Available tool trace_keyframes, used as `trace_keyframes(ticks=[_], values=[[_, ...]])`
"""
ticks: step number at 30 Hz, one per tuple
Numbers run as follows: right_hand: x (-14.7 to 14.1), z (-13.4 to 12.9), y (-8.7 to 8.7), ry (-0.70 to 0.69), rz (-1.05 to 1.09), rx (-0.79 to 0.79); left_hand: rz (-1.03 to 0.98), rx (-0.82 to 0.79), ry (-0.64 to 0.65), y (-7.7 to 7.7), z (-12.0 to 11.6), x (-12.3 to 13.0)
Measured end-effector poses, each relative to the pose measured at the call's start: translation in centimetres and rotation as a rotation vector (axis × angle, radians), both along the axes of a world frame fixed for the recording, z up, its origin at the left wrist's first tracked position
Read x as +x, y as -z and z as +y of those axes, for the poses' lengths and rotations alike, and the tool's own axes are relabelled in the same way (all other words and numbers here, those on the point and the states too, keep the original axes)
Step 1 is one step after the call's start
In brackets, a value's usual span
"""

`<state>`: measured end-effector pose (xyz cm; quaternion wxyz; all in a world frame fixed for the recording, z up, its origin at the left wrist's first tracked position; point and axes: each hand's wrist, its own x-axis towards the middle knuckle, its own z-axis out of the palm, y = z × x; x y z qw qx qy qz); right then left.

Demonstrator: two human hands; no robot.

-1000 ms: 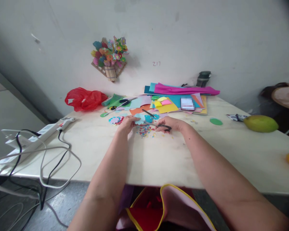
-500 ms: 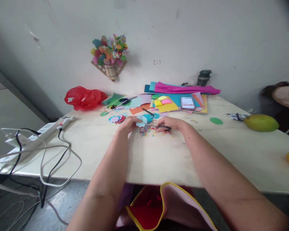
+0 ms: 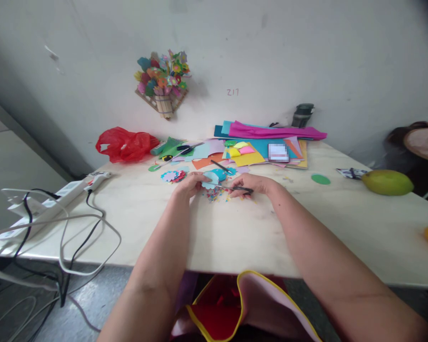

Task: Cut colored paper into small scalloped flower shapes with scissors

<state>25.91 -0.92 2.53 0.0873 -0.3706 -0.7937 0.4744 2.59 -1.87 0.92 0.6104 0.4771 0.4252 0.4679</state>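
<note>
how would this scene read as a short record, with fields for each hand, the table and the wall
left hand: holds light blue paper
right hand: holds scissors, blades by the paper
under the hands: coloured paper bits
table, left: red bag, power strip
table, right: green disc, fruit
table, back: coloured sheets
wall: flower decoration, number 217

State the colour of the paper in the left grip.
Light blue paper, shown best in the head view.
</note>
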Motion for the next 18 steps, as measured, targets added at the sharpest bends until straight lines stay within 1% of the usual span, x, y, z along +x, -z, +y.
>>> trace_keyframes(ticks=[7,13,18], values=[[0.05,0.22,0.05,-0.04,-0.006,0.038,0.041,0.023,0.038,-0.09,-0.09,-0.09],[0.28,0.63,0.45,-0.057,0.003,0.059,0.024,0.042,0.049,-0.12,-0.12,-0.14],[0.28,0.49,0.39,-0.056,0.006,0.071,0.026,0.044,0.053,-0.15,-0.15,-0.16]])
